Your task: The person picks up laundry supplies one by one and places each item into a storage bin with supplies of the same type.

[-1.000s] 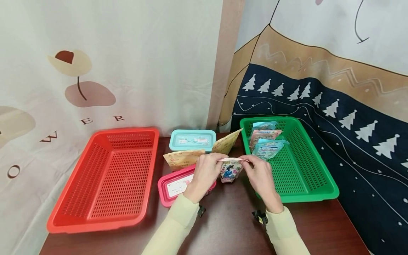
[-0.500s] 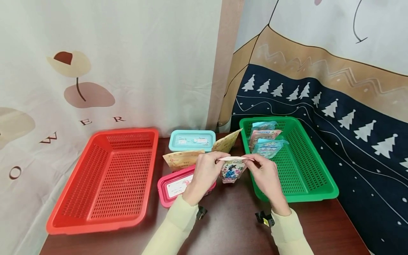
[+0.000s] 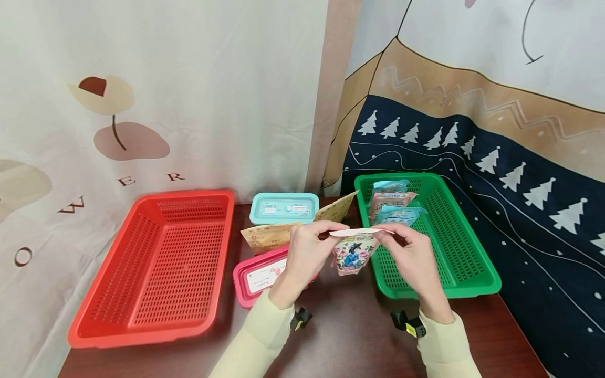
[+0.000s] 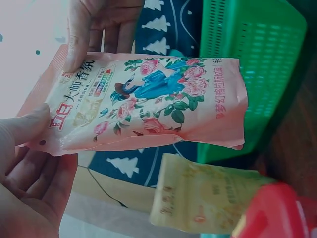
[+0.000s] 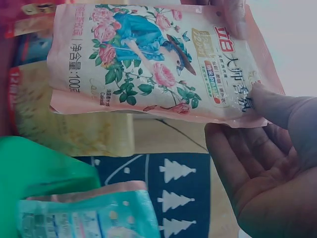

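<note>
Between both hands hangs a pink pouch printed with roses and a figure in a blue dress. The left hand pinches one top corner, thumb on the printed face. At the other top corner the right hand pinches with its thumb and fingers. In the left wrist view the pouch spans from hand to hand, its printed face showing. The right wrist view shows the same pouch with the right thumb on its top end. It is held above the table, close to the green basket.
Two blue pouches and a pink one stand in the green basket. A red basket stands at left. Between the baskets are a teal-lidded box, a pink-lidded box and two yellowish pouches, one farther right.
Both hands have shifted right with the pouch, the right hand farther, over the near-left edge of the green basket. The pouch's top edge is spread wider and its front shows more.
</note>
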Demonstrator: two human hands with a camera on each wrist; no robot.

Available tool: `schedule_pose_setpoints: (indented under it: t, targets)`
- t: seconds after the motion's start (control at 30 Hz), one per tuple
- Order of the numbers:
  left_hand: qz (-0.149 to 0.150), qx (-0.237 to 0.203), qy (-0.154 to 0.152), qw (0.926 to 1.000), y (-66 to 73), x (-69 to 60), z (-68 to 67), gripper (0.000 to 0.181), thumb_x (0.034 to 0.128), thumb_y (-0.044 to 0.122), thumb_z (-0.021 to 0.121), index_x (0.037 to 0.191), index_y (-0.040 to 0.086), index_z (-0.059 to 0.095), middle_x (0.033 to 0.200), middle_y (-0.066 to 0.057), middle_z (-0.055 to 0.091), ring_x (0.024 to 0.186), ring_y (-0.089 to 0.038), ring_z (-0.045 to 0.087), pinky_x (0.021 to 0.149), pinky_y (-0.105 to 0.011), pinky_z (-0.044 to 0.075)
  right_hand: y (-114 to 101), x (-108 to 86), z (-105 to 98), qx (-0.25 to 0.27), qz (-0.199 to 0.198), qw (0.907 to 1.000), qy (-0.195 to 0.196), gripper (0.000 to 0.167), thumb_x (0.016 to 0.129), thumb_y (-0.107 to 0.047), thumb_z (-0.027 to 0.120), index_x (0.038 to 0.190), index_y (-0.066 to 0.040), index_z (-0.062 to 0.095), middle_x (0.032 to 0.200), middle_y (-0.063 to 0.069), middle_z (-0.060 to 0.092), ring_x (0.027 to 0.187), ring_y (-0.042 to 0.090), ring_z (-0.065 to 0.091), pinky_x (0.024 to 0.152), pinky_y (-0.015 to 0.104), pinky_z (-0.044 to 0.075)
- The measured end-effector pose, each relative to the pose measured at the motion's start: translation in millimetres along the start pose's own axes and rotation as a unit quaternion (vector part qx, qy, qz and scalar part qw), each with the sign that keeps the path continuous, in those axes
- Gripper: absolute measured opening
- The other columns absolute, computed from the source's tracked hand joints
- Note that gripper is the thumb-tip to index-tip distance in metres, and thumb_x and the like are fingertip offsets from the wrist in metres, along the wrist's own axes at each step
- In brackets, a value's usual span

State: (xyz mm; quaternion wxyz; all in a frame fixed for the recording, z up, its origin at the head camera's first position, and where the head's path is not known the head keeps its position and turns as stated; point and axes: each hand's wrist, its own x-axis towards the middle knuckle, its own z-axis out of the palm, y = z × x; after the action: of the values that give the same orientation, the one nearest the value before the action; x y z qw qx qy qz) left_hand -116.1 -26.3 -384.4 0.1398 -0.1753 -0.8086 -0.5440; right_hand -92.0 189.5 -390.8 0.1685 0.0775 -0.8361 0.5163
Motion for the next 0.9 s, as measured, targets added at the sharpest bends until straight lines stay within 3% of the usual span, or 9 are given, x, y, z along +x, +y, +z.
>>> schedule_pose_setpoints:
  t: [0.23, 0.5, 0.73, 0.9]
  targets:
    - [0.026, -0.021, -0.005, 0.9994, 15.8, 1.9, -0.6, 0.008, 0.0919, 0.013, 0.08, 0.099, 0.012, 0.084, 0.091, 0.001, 0.08, 0.079, -0.008, 0.071, 0.06, -0.026, 0.054, -9, 0.8, -15, 0.006, -0.013, 0.9999, 0.004, 0.015, 0.098, -0.006, 0.071, 0.111, -0.006, 0.079, 0.1, 0.008, 0.075, 0.078, 0.014, 0.058, 0.06, 0.019, 0.047]
    - [0.026, -0.035, -0.039, 0.9983, 27.3, 8.8, 1.9, 0.013, 0.0943, 0.012, 0.076, 0.104, 0.013, 0.084, 0.096, 0.003, 0.08, 0.082, -0.007, 0.067, 0.061, -0.027, 0.052, -10, 6.3, -31, 0.005, -0.028, 0.9995, 0.011, 0.016, 0.097, -0.004, 0.071, 0.111, -0.006, 0.079, 0.091, -0.002, 0.071, 0.071, 0.013, 0.053, 0.054, 0.023, 0.04]
    - [0.039, -0.039, -0.059, 0.9968, 35.5, 16.8, 8.5, 0.014, 0.0956, 0.013, 0.075, 0.107, 0.011, 0.084, 0.101, 0.0, 0.08, 0.085, -0.009, 0.066, 0.059, -0.026, 0.052, -7, 11.3, -45, 0.006, -0.029, 0.9993, 0.022, 0.016, 0.098, -0.004, 0.07, 0.111, -0.002, 0.078, 0.095, 0.0, 0.072, 0.073, 0.013, 0.054, 0.056, 0.022, 0.042]
    - [0.062, -0.029, -0.06, 0.9958, 41.2, 25.1, 14.0, 0.014, 0.0954, 0.014, 0.076, 0.107, 0.011, 0.084, 0.1, 0.0, 0.079, 0.069, -0.007, 0.056, 0.045, -0.024, 0.04, -7, 15.5, -53, 0.012, -0.033, 0.9988, 0.035, 0.016, 0.098, -0.004, 0.07, 0.111, 0.001, 0.077, 0.093, -0.002, 0.072, 0.073, 0.013, 0.054, 0.057, 0.021, 0.043]
